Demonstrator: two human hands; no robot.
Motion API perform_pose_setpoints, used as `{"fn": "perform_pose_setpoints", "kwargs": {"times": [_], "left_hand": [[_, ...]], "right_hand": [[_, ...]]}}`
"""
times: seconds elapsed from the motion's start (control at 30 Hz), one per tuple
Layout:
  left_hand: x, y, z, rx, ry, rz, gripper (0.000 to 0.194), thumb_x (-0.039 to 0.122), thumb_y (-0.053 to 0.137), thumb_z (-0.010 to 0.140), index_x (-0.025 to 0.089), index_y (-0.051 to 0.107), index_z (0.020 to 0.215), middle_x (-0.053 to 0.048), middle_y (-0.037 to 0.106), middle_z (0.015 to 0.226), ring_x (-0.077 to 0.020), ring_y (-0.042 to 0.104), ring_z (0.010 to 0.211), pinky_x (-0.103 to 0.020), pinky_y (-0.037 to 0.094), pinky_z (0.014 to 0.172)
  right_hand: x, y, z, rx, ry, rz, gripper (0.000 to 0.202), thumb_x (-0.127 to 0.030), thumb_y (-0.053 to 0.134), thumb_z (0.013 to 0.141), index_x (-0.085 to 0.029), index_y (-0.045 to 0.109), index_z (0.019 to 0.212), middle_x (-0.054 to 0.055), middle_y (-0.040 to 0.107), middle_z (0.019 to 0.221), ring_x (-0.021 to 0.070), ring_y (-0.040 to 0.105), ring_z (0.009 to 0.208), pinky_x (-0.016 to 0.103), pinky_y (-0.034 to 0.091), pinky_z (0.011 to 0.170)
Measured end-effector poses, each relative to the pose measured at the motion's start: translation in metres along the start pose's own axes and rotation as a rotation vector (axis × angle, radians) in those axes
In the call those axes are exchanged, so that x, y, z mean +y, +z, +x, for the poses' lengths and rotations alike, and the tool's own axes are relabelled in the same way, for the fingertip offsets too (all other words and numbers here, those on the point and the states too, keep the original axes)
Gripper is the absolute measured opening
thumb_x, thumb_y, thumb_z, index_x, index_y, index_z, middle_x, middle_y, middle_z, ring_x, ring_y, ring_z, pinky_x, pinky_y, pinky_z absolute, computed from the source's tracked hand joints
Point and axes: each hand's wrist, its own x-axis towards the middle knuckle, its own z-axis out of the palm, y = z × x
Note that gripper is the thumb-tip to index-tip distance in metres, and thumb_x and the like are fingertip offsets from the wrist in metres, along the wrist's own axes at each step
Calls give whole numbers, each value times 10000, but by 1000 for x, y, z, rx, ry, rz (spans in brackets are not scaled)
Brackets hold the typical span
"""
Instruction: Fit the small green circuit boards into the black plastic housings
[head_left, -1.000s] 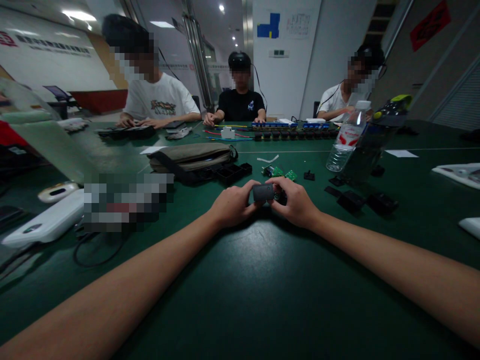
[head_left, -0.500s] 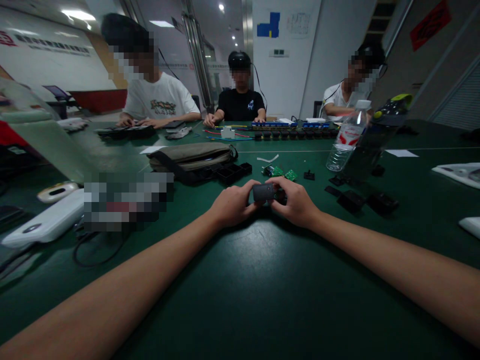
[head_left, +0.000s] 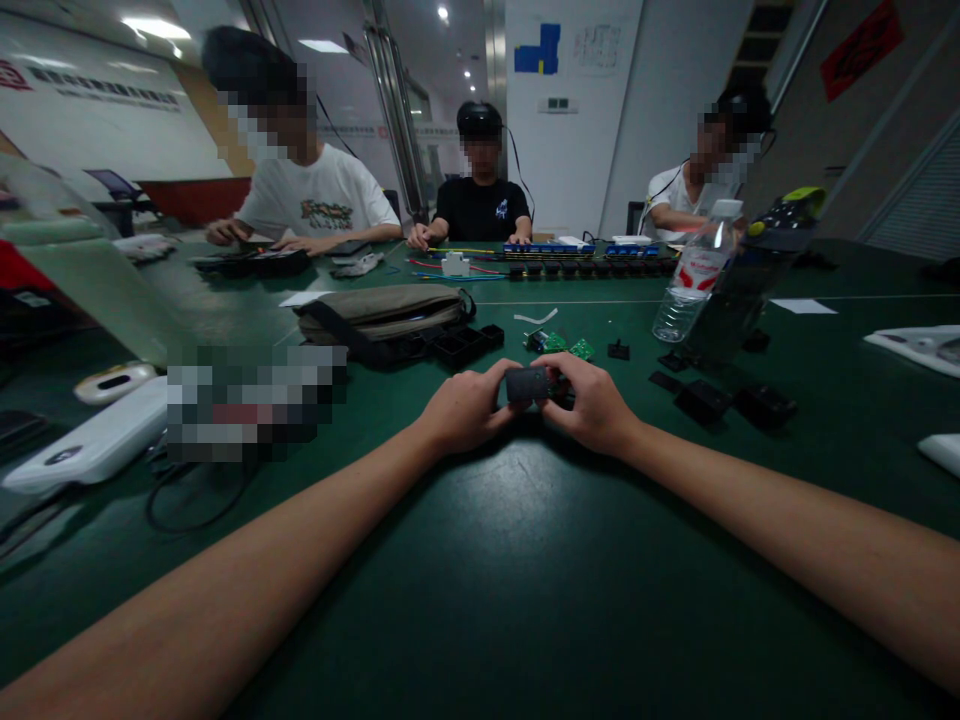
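Between my two hands is a small black plastic casing (head_left: 528, 384), held just above the green table. My left hand (head_left: 466, 408) grips its left end between thumb and fingers. On the other end, my right hand (head_left: 589, 402) is closed around it, with fingers bent over the top; some dark part shows inside that grip, too shadowed to name. Small green circuit boards (head_left: 553, 345) lie just beyond my fingers. A little black plastic piece (head_left: 619, 350) rests to their right. More black casings (head_left: 703, 402) lie farther right of my right hand.
A grey-green bag (head_left: 397, 308) lies behind black open boxes (head_left: 461, 348). On the right stand a clear water bottle (head_left: 694, 275) and a dark bottle (head_left: 757, 270). A white power bank-like device (head_left: 94, 435) lies left. Several people sit across the table.
My hands and the black casing stay almost still. Across the table, the person at left has raised one hand and moved it left.
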Motion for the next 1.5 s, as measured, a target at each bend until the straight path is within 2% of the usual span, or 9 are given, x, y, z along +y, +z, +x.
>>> {"fn": "perform_pose_setpoints", "kwargs": {"times": [0.77,1.5], "left_hand": [[-1,1,1,3,2,9,402,383,572,887,198,551,1243,-32,691,781,-191,645,632,-263,424,579],[0,1,0,3,1,17,419,382,549,889,193,545,1263,-45,705,808,-206,660,660,-270,441,599]], "right_hand": [[0,0,-1,-5,-8,-13,342,-164,611,754,-174,607,1096,83,683,1004,213,625,902,346,494,832],[0,0,0,-2,-29,2,325,-158,600,772,-160,594,1098,75,659,964,183,585,827,313,490,748]]}}
